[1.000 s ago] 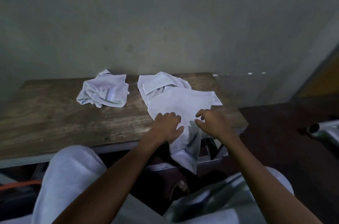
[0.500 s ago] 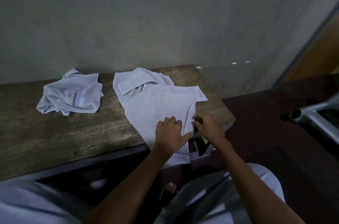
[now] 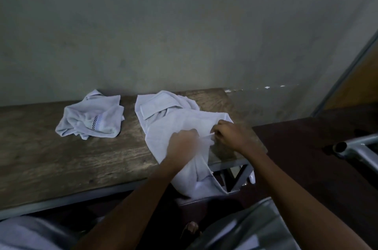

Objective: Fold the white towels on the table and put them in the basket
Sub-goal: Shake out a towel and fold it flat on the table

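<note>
The right hand (image 3: 233, 137) pinches a thin edge of the towel (image 3: 180, 121) between thumb and curled fingers. Just beside it the left hand (image 3: 181, 144), blurred by motion, closes its fingers over a bunch of the same soft white cloth. Both bare forearms reach in from the bottom of the view.

The towel lies on the right end of the table (image 3: 61, 157). Its far part is rumpled, with one flat rectangular flap folded over. Its near part is gathered under the hands and hangs in loose folds over the front edge.

A second towel (image 3: 92, 121) sits to the left, well apart from the hands and close to the wall (image 3: 184, 24). It is a crumpled white heap showing a short dark checked band.

The tabletop is worn brown wood with a coarse visible grain, rimmed in grey metal, and angled metal braces (image 3: 239, 178) show beneath its right end. The wall behind is matte, mottled grey-green. At right, over a dark reddish floor (image 3: 306, 157), a grey metal tube (image 3: 356, 148) shows its open round end.
</note>
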`<state>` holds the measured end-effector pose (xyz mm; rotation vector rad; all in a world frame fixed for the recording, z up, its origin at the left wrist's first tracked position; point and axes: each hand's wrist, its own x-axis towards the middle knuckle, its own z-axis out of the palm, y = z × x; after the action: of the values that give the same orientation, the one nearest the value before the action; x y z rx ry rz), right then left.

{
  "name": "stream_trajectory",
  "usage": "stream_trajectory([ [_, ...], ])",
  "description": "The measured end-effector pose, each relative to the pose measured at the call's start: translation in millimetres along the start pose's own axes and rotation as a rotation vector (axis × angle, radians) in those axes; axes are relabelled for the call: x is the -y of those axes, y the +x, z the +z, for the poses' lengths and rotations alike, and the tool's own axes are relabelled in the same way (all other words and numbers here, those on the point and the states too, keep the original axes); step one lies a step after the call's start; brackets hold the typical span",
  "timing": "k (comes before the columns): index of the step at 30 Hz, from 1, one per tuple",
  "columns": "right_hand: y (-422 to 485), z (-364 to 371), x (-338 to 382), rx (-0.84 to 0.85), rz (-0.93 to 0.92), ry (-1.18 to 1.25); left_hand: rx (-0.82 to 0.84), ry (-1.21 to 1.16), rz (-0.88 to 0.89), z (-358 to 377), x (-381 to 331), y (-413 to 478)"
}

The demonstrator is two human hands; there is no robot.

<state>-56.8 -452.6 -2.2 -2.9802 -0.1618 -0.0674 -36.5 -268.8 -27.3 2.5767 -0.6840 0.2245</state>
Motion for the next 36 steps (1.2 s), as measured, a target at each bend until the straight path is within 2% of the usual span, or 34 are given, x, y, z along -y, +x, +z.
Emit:
stream_trajectory([
  [4,34.5,-63.1,17.8,-0.099,-0.041,-0.023,-0.118,0.013,0.084,-74.8,4.1,41.6],
  [13,81.0,-220.0,74.4,-0.340,-0.164,-0.072,-0.347,0.245,0.229,-248.8,2.8,88.1],
  [18,86.7,-273.5,101.5,-0.348,-0.198,0.028,-0.434,0.220,0.216,-309.8,-6.1,92.0],
  [28,76.2,-281.1,118.4,-0.279,-0.243,0.311,-0.498,0.007,0.157,-353.9,18.5,69.0],
  [36,71.3,-274.9,112.7,-0.191,-0.202,0.384,-0.479,-0.145,0.131,-349.8,48.9,54.8],
])
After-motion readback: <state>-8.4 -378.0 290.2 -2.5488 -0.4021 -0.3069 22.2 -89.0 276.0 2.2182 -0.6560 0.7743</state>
